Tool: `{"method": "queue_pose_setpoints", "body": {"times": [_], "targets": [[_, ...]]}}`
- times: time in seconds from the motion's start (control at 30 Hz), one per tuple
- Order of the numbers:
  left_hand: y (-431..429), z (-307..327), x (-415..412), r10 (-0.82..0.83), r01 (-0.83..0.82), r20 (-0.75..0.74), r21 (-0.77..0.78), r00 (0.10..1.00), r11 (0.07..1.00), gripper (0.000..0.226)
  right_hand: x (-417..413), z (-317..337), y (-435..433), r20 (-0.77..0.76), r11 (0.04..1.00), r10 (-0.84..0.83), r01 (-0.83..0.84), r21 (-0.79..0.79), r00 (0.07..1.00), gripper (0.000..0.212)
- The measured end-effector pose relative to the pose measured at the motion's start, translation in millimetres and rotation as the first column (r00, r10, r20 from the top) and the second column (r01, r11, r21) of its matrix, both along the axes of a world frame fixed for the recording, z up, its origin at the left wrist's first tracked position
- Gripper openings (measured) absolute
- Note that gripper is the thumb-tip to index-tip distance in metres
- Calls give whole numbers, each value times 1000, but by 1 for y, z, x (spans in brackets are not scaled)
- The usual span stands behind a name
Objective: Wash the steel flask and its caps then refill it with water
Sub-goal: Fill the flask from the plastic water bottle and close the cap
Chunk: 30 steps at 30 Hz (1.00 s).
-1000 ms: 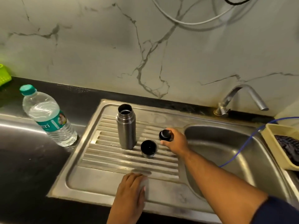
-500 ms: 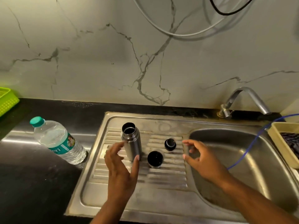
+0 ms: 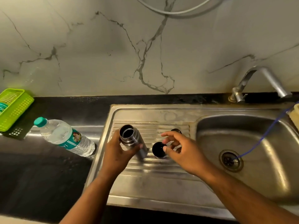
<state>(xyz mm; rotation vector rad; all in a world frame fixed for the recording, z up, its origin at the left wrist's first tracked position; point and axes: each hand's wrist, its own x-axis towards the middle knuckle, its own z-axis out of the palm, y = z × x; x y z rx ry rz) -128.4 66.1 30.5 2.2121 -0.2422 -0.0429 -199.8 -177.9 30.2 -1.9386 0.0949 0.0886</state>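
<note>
The open steel flask (image 3: 129,136) stands on the ribbed drainboard (image 3: 169,173) of the sink. My left hand (image 3: 119,155) grips its body from the left. Just right of the flask sits the cup-shaped cap (image 3: 158,149), its dark mouth upward. My right hand (image 3: 181,149) hovers over this cap with fingers spread and relaxed, holding nothing. The small black stopper cap (image 3: 176,130) lies behind my right hand's fingers, mostly hidden.
A plastic water bottle (image 3: 64,136) with a teal cap leans on the dark counter left of the sink. A green basket (image 3: 13,107) sits far left. The basin (image 3: 242,143) with drain, a blue cord (image 3: 265,135) and the tap (image 3: 262,81) lie to the right.
My left hand has closed around the flask, which it only reached toward before. My right hand, having let go of the small stopper cap, moved left over the cup-shaped cap.
</note>
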Motion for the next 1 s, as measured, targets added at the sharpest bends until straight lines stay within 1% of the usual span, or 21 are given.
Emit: {"method": "queue_pose_setpoints", "body": {"times": [0.1,0.17,0.23,0.27,0.33,0.4,0.43,0.5,0.53,0.57,0.63,0.67,0.73,0.8,0.83,0.9,0.93,0.97,1.0], "targets": [[18,7,-26,-101,101,3,8,995,995,69,-6,-2,23,-21,983,133,-135,-121,991,65],[31,5,-39,-166,166,-14,1,986,986,72,-12,-8,39,-57,964,186,-193,-180,981,82],[41,1,-45,-233,232,-43,-16,972,973,75,-21,-14,61,-67,960,205,-214,-180,976,95],[43,0,-46,-272,271,-48,-22,961,962,75,-25,-16,71,-59,964,198,-205,-171,978,97],[46,-2,-47,-374,371,-46,-48,926,927,75,-35,-22,95,-12,982,126,-126,-140,992,95],[48,-7,-46,-459,455,-47,-82,887,887,73,-47,-31,112,37,998,-1,3,-65,999,84],[48,-8,-47,-495,489,-43,-107,868,866,72,-52,-34,116,48,994,-59,63,-86,997,83],[52,-11,-43,-567,555,-41,-156,823,817,72,-62,-38,127,47,979,-156,161,-128,987,90],[53,-12,-41,-599,585,-43,-169,800,793,74,-66,-38,131,37,969,-207,210,-128,978,93],[54,-14,-40,-627,612,-43,-174,778,772,78,-68,-36,135,20,962,-240,240,-128,971,91],[61,-19,-38,-660,646,-55,-155,750,747,88,-70,-38,142,-23,958,-284,282,-58,959,79],[68,-17,-37,-676,665,-50,-143,735,733,93,-73,-33,145,-19,944,-327,325,-52,945,76],[79,-21,-34,-663,657,-60,-101,746,747,96,-72,-29,147,-23,942,-328,325,-86,945,74],[96,-20,-29,-633,630,-29,-82,773,772,91,-75,-21,149,-34,939,-329,323,-118,944,77],[106,-18,-27,-611,609,7,-77,792,789,86,-76,-18,150,-35,936,-331,323,-138,943,85],[130,-12,-21,-542,548,79,-87,836,832,72,-78,-14,153,-34,928,-340,330,-172,940,111],[142,-6,-19,-501,511,112,-85,858,856,66,-81,-10,154,-14,914,-371,362,-183,929,121],[156,0,-16,-457,470,138,-75,879,880,62,-81,-5,157,28,895,-406,404,-187,913,124],[167,6,-12,-416,432,172,-68,893,899,58,-82,3,160,87,874,-444,452,-176,892,123]]}}
